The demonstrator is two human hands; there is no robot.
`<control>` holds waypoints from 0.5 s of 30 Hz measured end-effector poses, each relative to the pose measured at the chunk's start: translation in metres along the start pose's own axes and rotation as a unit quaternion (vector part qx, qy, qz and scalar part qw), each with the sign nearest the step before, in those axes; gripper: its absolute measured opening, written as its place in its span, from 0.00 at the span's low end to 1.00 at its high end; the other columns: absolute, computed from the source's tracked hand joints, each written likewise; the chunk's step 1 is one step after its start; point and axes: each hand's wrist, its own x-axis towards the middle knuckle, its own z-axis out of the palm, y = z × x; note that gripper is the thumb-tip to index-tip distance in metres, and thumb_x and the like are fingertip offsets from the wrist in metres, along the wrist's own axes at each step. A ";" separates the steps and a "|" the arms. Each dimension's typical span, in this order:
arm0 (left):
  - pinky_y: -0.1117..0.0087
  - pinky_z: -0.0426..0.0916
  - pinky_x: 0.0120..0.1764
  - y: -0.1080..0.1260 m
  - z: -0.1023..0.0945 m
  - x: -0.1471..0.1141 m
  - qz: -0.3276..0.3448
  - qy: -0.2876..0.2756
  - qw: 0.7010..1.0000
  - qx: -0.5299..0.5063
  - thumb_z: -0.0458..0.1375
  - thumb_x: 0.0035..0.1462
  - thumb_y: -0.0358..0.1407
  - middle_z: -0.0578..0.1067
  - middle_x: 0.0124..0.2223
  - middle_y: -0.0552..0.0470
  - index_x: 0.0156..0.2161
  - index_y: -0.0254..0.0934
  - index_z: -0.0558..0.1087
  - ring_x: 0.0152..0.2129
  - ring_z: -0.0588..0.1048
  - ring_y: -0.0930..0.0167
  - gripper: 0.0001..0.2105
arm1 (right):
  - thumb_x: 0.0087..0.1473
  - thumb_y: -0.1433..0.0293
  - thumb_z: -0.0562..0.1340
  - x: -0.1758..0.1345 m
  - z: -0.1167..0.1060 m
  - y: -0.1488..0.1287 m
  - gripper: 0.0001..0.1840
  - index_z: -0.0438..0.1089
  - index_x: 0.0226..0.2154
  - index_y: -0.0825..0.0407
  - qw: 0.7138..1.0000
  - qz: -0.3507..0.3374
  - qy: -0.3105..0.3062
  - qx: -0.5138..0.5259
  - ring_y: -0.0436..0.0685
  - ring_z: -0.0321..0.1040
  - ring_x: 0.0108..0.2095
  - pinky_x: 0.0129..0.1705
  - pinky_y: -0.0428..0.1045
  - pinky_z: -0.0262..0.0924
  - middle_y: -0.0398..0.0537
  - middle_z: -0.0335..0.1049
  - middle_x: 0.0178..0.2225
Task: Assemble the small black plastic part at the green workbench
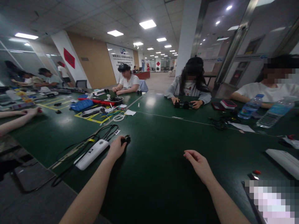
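On the dark green table (158, 174), my left hand (116, 148) is closed around a small black part (126, 140) whose exact kind I cannot make out. A white power bank-like block (93, 155) marked "2", with black cables, lies just left of that hand. My right hand (198, 163) is held over the table to the right, thumb and fingertips pinched together. Whatever the pinch holds, if anything, is too small to name. The two hands are well apart.
A blue tray (81, 105), loose wires and a coiled white cable (119, 118) lie at the left. Across the table a person (189, 84) holds a black item. Water bottles (275, 112) stand at the right; a white block (283, 160) lies nearer. Another person's arms (21, 119) reach in from the left.
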 end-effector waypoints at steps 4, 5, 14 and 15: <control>0.63 0.61 0.46 -0.001 0.003 0.000 0.026 0.027 0.999 -0.020 0.51 0.50 0.38 0.69 0.46 0.42 0.49 0.32 0.59 0.43 0.68 0.64 0.21 | 0.44 0.57 0.58 0.001 0.000 0.003 0.16 0.69 0.35 0.47 1.000 -0.006 -0.004 0.001 0.59 0.65 0.40 0.40 0.53 0.59 0.45 0.71 0.35; 0.63 0.60 0.47 0.000 0.003 0.001 0.034 0.032 0.999 -0.025 0.51 0.50 0.38 0.68 0.47 0.42 0.49 0.32 0.59 0.45 0.67 0.64 0.21 | 0.44 0.57 0.58 0.002 0.000 0.003 0.16 0.69 0.35 0.47 1.000 -0.006 -0.004 0.001 0.59 0.65 0.40 0.41 0.53 0.59 0.45 0.71 0.35; 0.66 0.60 0.49 -0.003 0.003 0.006 0.058 0.029 0.994 -0.084 0.47 0.51 0.33 0.70 0.46 0.48 0.44 0.36 0.67 0.45 0.67 0.69 0.15 | 0.45 0.57 0.58 0.004 0.001 0.009 0.17 0.69 0.36 0.47 1.000 -0.010 -0.002 0.004 0.58 0.65 0.40 0.41 0.53 0.59 0.45 0.71 0.35; 0.67 0.60 0.49 -0.004 0.003 0.006 0.058 0.030 0.994 -0.088 0.47 0.51 0.33 0.70 0.45 0.47 0.44 0.36 0.67 0.44 0.67 0.69 0.15 | 0.45 0.57 0.58 0.004 0.000 0.009 0.17 0.69 0.36 0.47 1.000 -0.011 -0.004 0.003 0.58 0.65 0.40 0.41 0.53 0.59 0.45 0.71 0.36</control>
